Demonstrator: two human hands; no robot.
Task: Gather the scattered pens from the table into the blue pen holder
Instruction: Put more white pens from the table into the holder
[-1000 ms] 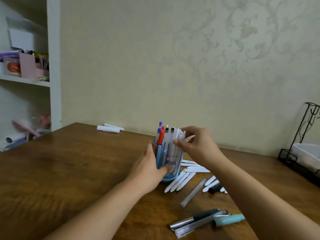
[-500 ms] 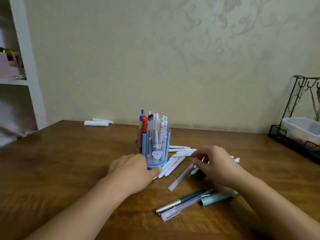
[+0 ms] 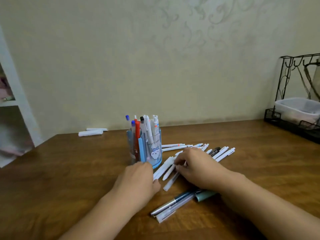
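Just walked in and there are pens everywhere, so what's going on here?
A person is gathering pens into a blue plastic pen holder, already well filled, on the brown wooden table. The left hand rests in front of the holder; the right hand reaches into the scattered white pens beside it. Many pens are not yet gathered.

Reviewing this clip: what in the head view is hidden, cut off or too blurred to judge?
- Right hand: fingertips blur over the white pens; grip unclear.
- Left hand covers the blue pen holder base; contact unclear.
- Teal pen: partly under the right forearm.
- Wire rack: cut by the right edge.
- Shelf: contents blurred, cut by the left edge.
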